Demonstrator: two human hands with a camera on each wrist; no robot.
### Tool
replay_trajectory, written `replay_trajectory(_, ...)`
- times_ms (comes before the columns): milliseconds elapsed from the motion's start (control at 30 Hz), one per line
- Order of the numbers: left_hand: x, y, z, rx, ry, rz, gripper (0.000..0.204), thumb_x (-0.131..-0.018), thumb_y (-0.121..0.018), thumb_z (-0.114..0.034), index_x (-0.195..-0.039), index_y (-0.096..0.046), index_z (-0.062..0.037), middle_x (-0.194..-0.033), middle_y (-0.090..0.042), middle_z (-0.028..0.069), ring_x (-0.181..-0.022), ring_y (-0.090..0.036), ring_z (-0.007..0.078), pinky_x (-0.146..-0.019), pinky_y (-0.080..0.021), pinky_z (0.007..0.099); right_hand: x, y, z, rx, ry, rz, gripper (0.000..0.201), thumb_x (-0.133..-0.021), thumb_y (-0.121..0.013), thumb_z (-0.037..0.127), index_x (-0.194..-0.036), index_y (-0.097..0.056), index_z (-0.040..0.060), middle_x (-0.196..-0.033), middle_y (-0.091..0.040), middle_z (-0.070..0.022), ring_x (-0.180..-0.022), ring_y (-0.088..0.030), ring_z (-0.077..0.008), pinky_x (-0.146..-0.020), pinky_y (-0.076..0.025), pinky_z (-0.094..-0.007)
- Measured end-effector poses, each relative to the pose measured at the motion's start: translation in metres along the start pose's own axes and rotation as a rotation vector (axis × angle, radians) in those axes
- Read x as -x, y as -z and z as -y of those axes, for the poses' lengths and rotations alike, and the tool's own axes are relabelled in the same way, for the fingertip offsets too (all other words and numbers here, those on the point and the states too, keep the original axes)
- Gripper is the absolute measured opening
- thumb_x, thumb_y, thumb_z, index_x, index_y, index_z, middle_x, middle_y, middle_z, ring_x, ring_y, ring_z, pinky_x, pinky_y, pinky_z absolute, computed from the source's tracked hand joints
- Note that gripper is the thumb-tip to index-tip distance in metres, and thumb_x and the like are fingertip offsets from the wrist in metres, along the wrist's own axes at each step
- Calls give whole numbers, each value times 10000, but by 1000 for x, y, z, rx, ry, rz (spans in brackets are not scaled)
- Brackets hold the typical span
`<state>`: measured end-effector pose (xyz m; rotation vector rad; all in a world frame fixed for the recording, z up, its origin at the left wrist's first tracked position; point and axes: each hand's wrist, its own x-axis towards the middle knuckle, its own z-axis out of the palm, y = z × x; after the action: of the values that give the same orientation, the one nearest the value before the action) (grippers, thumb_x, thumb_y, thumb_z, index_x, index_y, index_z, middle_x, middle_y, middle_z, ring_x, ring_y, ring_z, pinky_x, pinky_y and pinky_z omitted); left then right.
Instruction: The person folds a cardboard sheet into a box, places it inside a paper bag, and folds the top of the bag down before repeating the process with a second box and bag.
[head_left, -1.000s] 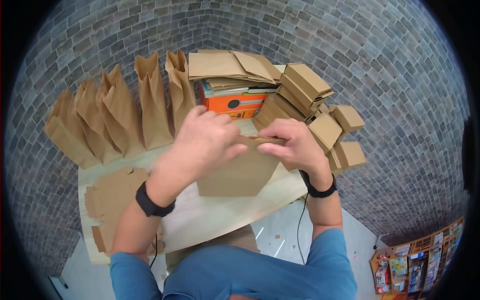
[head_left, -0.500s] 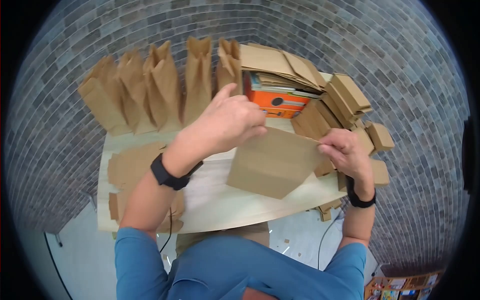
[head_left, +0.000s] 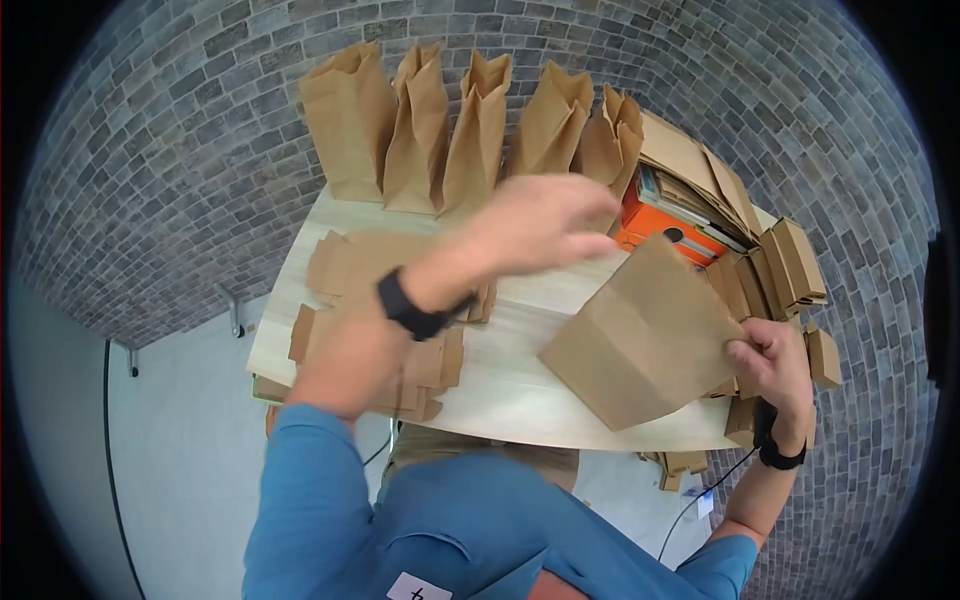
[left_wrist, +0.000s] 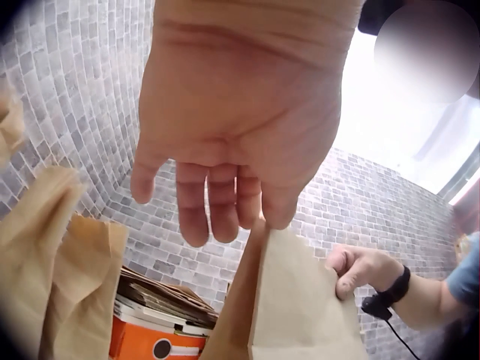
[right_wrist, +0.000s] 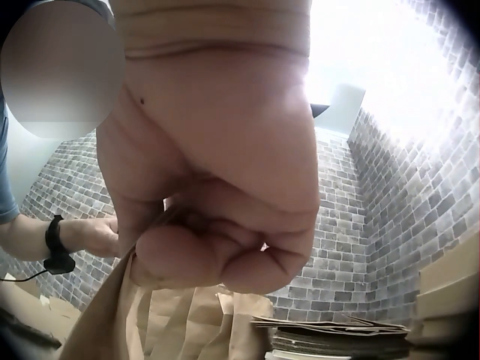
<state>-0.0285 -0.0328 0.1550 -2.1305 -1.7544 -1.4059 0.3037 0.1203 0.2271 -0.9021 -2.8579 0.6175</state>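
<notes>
Between thumb and curled fingers, my right hand (head_left: pixel 778 368) pinches the top edge of a brown paper bag (head_left: pixel 655 345). The bag hangs tilted over the right part of the table, its folded bottom panel facing me. My left hand (head_left: pixel 545 222), fingers extended and slightly blurred, is off to the left of the bag's upper corner. From the left wrist, the palm (left_wrist: pixel 240 105) shows nothing in it, and its fingers overlap the bag's rim (left_wrist: pixel 266 229) in this view. The right wrist view shows curled fingers (right_wrist: pixel 187 259) gripping the paper edge.
Several upright paper bags (head_left: pixel 345 130) line the table's back edge. Behind the held bag stand an orange box (head_left: pixel 665 230) and flat brown sheets (head_left: pixel 690 160). Small cardboard boxes (head_left: pixel 790 260) pile up at the right. Flattened cardboard pieces (head_left: pixel 440 370) lie at the left.
The hands have moved apart. My left hand has let go of the bag's edge and swung left, while the right carries the bag rightward. The head view has turned left.
</notes>
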Motion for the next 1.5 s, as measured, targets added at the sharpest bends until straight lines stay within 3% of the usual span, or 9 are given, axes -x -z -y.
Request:
replay_trajectory(200, 142, 122, 102, -648, 891, 211, 764, -731, -780, -416, -1357, -569, -30, -1347, -600, 234, -1240, -579, 390, -1025, -482, 438, 0, 16, -14, -346, 79, -103, 228, -902, -710, 182, -822, -640, -19, -668, -587, 29, -632, -503, -51, -565, -409, -242)
replay_trajectory(367, 209, 135, 116, -273, 1400, 278, 1029, -550, -829, -527, -1410, -508, -60, -1345, -570, 276, -1241, -557, 409, -1043, -457, 462, -4, 34, 0, -379, 133, -71, 266, -937, -707, 242, -867, -659, -9, -711, -604, 53, -632, -507, -29, -550, -395, -217)
replay_trajectory(600, 205, 53, 141, -523, 890, 405, 890, -642, -802, -509, -1375, -537, -79, -1264, -614, 213, -1188, -568, 401, -1006, -449, 483, -13, 43, 24, -550, 202, -172, 245, -981, -645, 255, -945, -665, 14, -669, -583, 46, -488, -443, 1, -422, -313, -171)
replay_trajectory(867, 184, 35, 138, -393, 1238, 334, 834, -801, -672, -610, -1344, -561, 14, -1163, -669, 210, -1102, -623, 405, -1059, -453, 414, -69, 20, 129, -747, 384, -237, 220, -1019, -551, 175, -1101, -638, -10, -708, -589, 34, -457, -380, 29, -415, -275, -146)
replay_trajectory(933, 233, 71, 197, -329, 1102, 124, 637, -909, -599, -537, -1232, -618, 12, -1016, -696, 160, -936, -663, 330, -921, -516, 403, -88, 8, 168, -738, 438, -180, 282, -1006, -537, 174, -1168, -633, -36, -747, -606, 25, -496, -411, 17, -439, -302, -152)
replay_trajectory(1100, 233, 172, 96, 299, 977, -882, 407, -1000, -525, -464, -1203, -628, -126, -982, -632, -19, -880, -587, 103, -753, -457, 265, -145, -60, 256, -719, 535, -188, 376, -957, -545, 161, -1273, -612, -30, -878, -704, -68, -715, -655, -158, -632, -530, -266)
replay_trajectory(1267, 228, 152, 21, 303, 671, -562, 696, -884, -732, -303, -1445, -430, -23, -1330, -557, 122, -1175, -569, 245, -975, -475, 375, -202, -142, 313, -619, 725, -311, 373, -929, -519, 94, -1273, -600, -27, -1036, -703, -267, -980, -695, -405, -893, -545, -443)
replay_trajectory(1333, 233, 137, 18, -366, 645, -288, 845, -823, -766, -177, -1516, -312, -10, -1441, -481, 203, -1261, -538, 337, -1067, -436, 431, -210, -166, 328, -603, 828, -400, 350, -928, -501, 84, -1238, -621, -24, -1046, -684, -299, -1010, -672, -432, -892, -535, -482)
replay_trajectory(1500, 271, 125, 90, -187, 802, -409, 744, -851, -714, -141, -1497, -365, -22, -1383, -531, 229, -1254, -553, 350, -1054, -446, 422, -220, -206, 349, -615, 646, -65, 387, -982, -499, 146, -1322, -567, -26, -1062, -699, -212, -955, -710, -256, -804, -553, -366)
